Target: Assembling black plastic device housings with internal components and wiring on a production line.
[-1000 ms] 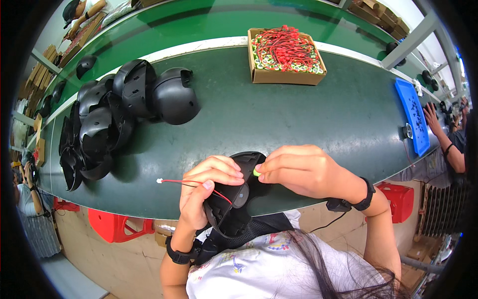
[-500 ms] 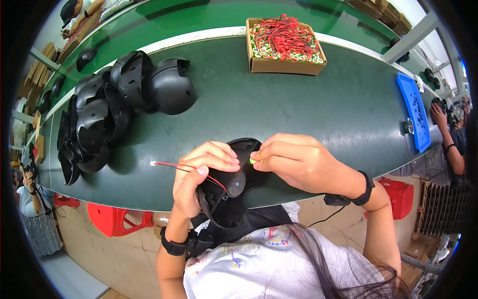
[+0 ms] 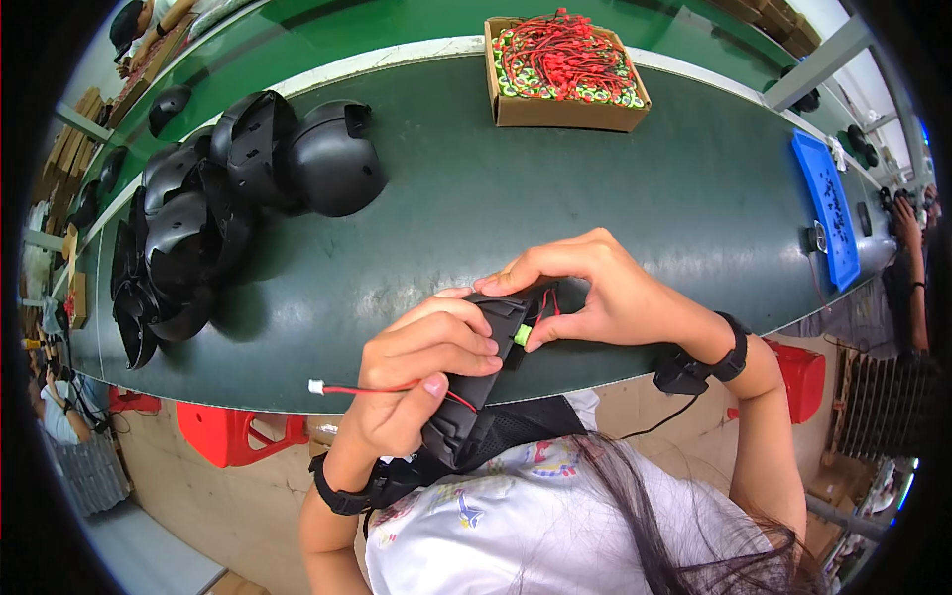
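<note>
A black plastic shell is gripped by my left hand, fingers over its face and thumb below. It is tilted, so I see it mostly edge-on, just above the table's near edge. A red lead with a white connector runs out past my left fingers. My right hand pinches a small green battery between thumb and fingers against the shell's right side. A thin red wire loops up beside the battery. The shell's inside is mostly hidden from view.
A cardboard box of green batteries with red leads stands at the table's far side. Black rounded shells are piled at left. A blue tray of small black parts lies at right. Red stools stand below the near edge.
The shell has been turned edge-on, so the round part inside it no longer shows. My right hand has shifted a little right and up, and more of the green battery and its wire is visible.
</note>
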Available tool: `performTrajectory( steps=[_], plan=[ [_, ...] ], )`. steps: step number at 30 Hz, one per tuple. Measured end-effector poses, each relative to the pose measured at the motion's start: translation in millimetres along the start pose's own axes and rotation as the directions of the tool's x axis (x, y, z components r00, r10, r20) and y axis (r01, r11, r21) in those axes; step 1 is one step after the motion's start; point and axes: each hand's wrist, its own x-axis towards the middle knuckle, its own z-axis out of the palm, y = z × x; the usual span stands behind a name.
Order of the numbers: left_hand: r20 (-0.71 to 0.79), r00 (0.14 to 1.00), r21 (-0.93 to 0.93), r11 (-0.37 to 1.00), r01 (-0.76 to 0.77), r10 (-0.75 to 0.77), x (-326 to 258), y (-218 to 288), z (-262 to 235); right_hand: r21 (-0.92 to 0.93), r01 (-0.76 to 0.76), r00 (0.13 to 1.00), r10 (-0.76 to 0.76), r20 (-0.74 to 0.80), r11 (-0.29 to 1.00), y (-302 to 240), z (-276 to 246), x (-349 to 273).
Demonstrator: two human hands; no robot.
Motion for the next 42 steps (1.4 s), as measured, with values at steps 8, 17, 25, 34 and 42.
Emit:
performTrajectory(
  steps=[8,17,25,34,42],
  plan=[
    [0.088,0.993,0.139,0.986,-0.094,0.083,6.4,3.7,4.8,-0.067,-0.007,0.984,-0.005,-0.179,0.998,3.1,12.8,-20.2],
    [0.061,0.991,0.531,0.837,-0.133,0.119,4.1,13.5,24.6,-0.860,0.269,0.915,-0.394,0.087,0.434,-31.1,6.3,-41.4],
    [0.153,0.986,0.568,0.810,-0.144,0.068,11.7,19.5,26.7,-0.837,0.230,0.885,-0.464,-0.032,0.497,-30.0,19.6,-38.6],
    [0.145,0.988,0.556,0.830,-0.033,-0.058,5.4,22.7,26.2,-0.117,0.292,0.893,-0.315,-0.322,0.949,4.1,1.9,-29.1],
    [0.001,0.996,0.687,0.724,0.062,-0.087,-10.3,28.2,26.3,0.398,0.165,0.977,-0.095,-0.190,0.902,20.0,31.1,-26.0]
  ],
)
